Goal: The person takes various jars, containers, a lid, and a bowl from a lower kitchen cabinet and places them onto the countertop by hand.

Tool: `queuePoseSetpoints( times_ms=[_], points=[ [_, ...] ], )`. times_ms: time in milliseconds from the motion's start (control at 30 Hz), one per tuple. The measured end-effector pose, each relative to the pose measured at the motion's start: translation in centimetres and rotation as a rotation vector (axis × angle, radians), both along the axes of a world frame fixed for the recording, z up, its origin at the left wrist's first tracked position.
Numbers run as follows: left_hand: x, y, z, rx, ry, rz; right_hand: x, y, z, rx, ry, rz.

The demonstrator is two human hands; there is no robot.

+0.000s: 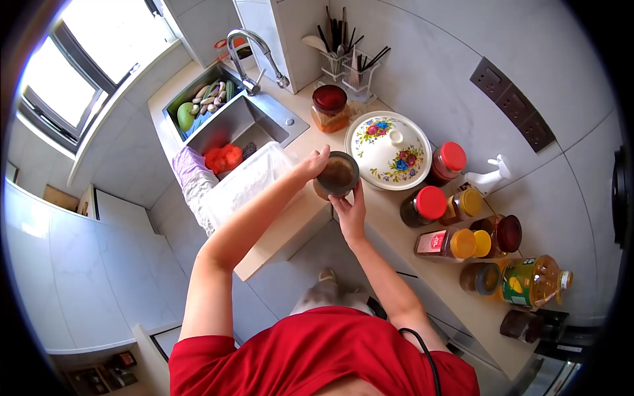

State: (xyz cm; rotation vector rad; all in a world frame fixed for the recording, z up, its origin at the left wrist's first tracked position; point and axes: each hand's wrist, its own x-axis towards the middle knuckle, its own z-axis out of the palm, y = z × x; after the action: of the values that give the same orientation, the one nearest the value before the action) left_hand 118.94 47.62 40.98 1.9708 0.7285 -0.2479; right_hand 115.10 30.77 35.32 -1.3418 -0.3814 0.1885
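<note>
Over the counter corner, both hands hold a round jar point(337, 173) with a dark grey top, seen from above; brown shows through the middle of its top. My left hand point(313, 164) grips its left side, with the fingers partly hidden. From below and to the right, my right hand point(351, 214) is wrapped around the jar's near side. Just beyond it sits a white lidded pot point(389, 150) with a flower pattern. A jar with a dark red lid point(329, 109) stands behind. Left of the hands lies a translucent plastic container point(247, 185).
A sink point(244, 122) with a faucet point(254, 59) is at the upper left, holding vegetables and a red bag point(223, 159). Along the right counter stand several jars, a spray bottle point(490, 173) and an oil bottle point(535, 280). Utensil holders point(356, 72) stand by the wall.
</note>
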Motion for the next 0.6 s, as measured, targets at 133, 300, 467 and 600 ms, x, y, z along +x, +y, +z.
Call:
queuePoseSetpoints(
  times_ms=[133, 300, 467, 600],
  points=[
    [1.5, 0.8, 1.5, -0.17, 0.198, -0.046, 0.2, 0.6, -0.7, -0.065, -0.007, -0.014],
    [3.5, 1.9, 0.3, -0.161, 0.21, -0.032, 0.7, 2.0, -1.8, -0.15, -0.029, -0.106],
    [4.4, 3.0, 0.1, -0.293, 0.185, 0.031, 1.8, 3.5, -2.4, -0.157, -0.037, -0.118],
    [5.8, 4.8, -2.5, -0.366, 0.165, 0.083, 3.0, 4.9, -3.7, -0.077, -0.048, -0.1]
  ],
)
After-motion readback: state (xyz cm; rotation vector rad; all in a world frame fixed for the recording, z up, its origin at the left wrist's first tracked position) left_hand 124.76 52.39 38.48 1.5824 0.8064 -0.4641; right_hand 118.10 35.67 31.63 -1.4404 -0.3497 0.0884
